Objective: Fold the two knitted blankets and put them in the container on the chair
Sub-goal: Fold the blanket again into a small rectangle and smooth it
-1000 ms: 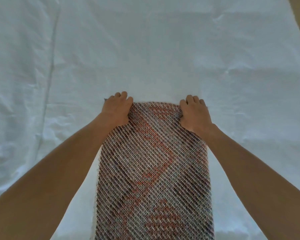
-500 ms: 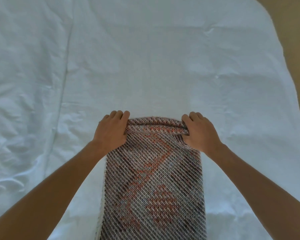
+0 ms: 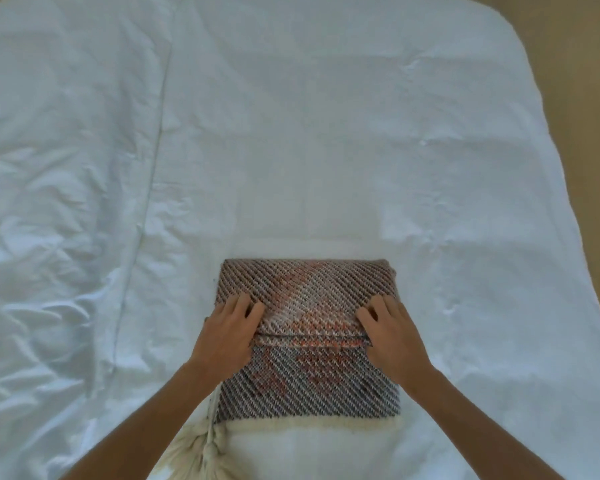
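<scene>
A knitted blanket (image 3: pixel 305 289) with brown, grey and orange diagonal stitches lies on the white bed sheet (image 3: pixel 326 133), folded into a thick rectangle. Its far end is doubled back toward me, and the flap's edge runs across the middle. My left hand (image 3: pixel 227 336) grips the left end of that edge, fingers on top. My right hand (image 3: pixel 392 337) grips the right end the same way. A cream knitted band (image 3: pixel 312 441) with a tassel (image 3: pixel 201 448) shows at the near side. No chair or container is in view.
The bed sheet is wrinkled on the left, with a long seam (image 3: pixel 153 168) running down it. A tan floor (image 3: pixel 589 98) shows past the bed's right edge. A pale strip (image 3: pixel 291 249) peeks out beyond the blanket's far edge.
Both hands pulled the blanket's far end up and back toward me, laying it over the near part. The long strip is now a shorter, thicker rectangle.
</scene>
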`<state>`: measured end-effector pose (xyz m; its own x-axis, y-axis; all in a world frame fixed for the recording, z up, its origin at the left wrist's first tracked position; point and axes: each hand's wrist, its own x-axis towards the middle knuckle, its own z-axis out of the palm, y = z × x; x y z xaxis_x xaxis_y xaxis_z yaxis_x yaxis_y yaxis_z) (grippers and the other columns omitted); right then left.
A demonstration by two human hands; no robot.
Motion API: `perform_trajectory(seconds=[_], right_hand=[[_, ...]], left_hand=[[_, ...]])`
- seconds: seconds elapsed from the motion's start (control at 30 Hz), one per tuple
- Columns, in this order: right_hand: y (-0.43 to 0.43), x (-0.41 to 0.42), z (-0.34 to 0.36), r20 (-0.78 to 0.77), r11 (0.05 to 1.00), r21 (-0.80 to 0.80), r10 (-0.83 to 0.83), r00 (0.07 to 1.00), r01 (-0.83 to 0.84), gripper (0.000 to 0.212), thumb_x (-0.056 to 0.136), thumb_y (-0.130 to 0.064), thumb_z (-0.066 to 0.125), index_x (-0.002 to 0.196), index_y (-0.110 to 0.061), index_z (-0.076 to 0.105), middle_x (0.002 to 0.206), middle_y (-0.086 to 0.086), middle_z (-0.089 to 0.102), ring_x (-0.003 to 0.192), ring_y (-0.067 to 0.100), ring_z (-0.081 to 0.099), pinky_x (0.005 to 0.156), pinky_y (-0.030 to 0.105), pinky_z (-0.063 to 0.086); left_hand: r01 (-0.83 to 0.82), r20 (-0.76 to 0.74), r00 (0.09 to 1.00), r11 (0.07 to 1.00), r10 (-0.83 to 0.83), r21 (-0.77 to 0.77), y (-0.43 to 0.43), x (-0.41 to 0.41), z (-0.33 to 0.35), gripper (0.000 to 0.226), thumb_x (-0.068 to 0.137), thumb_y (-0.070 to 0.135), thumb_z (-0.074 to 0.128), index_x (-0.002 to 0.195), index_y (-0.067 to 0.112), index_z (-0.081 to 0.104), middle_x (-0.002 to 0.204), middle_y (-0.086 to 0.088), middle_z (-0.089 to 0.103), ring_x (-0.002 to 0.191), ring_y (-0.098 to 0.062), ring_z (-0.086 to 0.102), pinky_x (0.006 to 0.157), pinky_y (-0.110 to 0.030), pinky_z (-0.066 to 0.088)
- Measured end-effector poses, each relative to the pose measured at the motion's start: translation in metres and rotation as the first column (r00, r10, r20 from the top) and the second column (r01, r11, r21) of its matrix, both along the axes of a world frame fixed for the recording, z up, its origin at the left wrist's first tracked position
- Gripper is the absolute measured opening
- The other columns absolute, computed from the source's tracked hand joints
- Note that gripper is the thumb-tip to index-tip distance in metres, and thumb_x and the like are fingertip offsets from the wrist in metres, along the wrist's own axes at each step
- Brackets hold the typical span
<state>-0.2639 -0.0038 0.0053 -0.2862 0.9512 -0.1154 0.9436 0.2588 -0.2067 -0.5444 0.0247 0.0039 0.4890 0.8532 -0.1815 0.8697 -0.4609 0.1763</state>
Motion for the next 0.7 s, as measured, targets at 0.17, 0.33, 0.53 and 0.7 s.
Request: perform_trajectory(seconds=[0.17,0.33,0.53,0.7], right_hand=[[-0.057,-0.005,-0.011,0.026,1.0,-0.016,-0.02,0.999,0.021,0.041,0.043,-0.001,0.076,0.08,-0.01,0.064,0.08,0.008,0.057,0.074,0.029,0.058,0.066,0.04,0.053],[-0.103,-0.012,-0.025,0.061,0.997,-0.047,-0.051,0.997,0.054,0.038,0.045,0.002,0.072,0.078,-0.012,0.06,0.079,0.007,0.056,0.072,0.028,0.055,0.063,0.037,0.05],[-0.13,-0.023,-0.04,0.114,0.988,-0.133,-0.066,0.991,0.081,0.038,0.046,0.001,0.074,0.081,-0.012,0.063,0.08,0.006,0.058,0.071,0.027,0.056,0.063,0.036,0.05],[-0.129,-0.03,-0.033,0.105,0.952,-0.304,0.002,0.995,0.03,0.033,0.052,-0.012,0.072,0.083,-0.011,0.064,0.083,0.006,0.059,0.074,0.025,0.058,0.065,0.035,0.053]], left_hand=[[0.004,-0.038,0.999,0.996,-0.007,-0.091,-0.059,0.001,-0.009,0.053,0.039,0.008,0.083,0.089,0.01,0.066,0.083,-0.007,0.062,0.072,-0.022,0.062,0.059,-0.033,0.056],[-0.03,-0.092,0.996,0.989,0.017,-0.146,-0.097,0.0,-0.021,0.051,0.042,0.006,0.08,0.091,0.01,0.066,0.084,-0.007,0.061,0.07,-0.024,0.061,0.057,-0.033,0.055],[-0.066,-0.187,0.982,0.979,0.029,-0.193,-0.119,-0.003,-0.035,0.056,0.034,0.008,0.085,0.087,0.011,0.067,0.082,-0.009,0.061,0.068,-0.024,0.06,0.055,-0.034,0.054],[-0.141,-0.288,0.957,0.924,0.036,-0.355,-0.12,-0.004,-0.033,0.054,0.064,0.023,0.067,0.115,0.015,0.051,0.111,-0.006,0.049,0.098,-0.025,0.051,0.083,-0.035,0.046]])
